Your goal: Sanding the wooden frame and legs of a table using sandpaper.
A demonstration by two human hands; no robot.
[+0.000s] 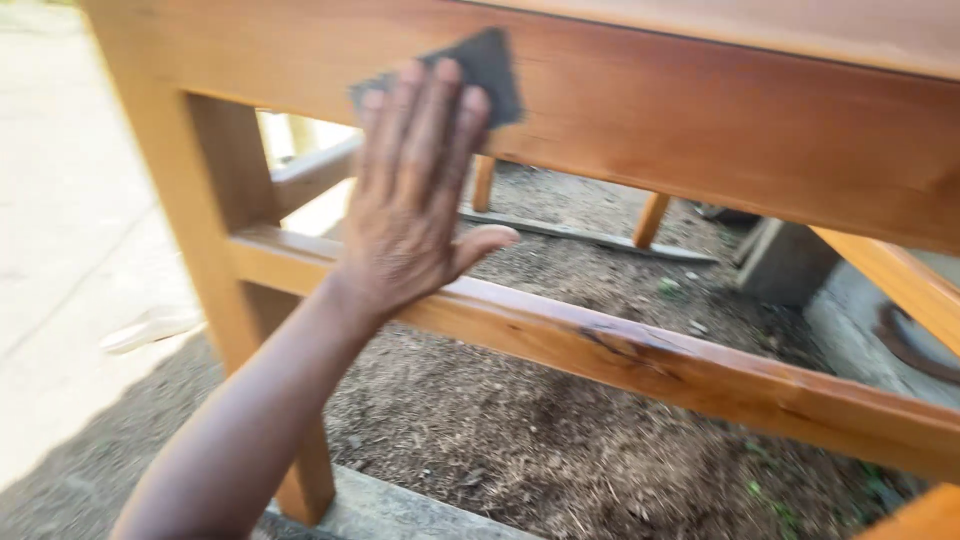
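- A bare forearm rises from the lower left of the frame to the left hand (418, 190), fingers spread flat, pressing a dark sheet of sandpaper (478, 68) against the upper rail (700, 120) of a wooden table frame; the palm pins the sheet rather than clenching it.
- The step in hand looks like sanding the rail's outer face; the next stroke would call for steady flat pressure along the grain.
- The sandpaper sits at top centre, one corner pointing up; its long axis cannot be told, half hidden under the fingers.
- The rail's long axis runs from upper left down to right.
- Below, a lower stretcher (640, 360) runs parallel; the leg (190, 180) stands at left, with bare soil (520, 440) beneath.
- The right hand is out of sight.
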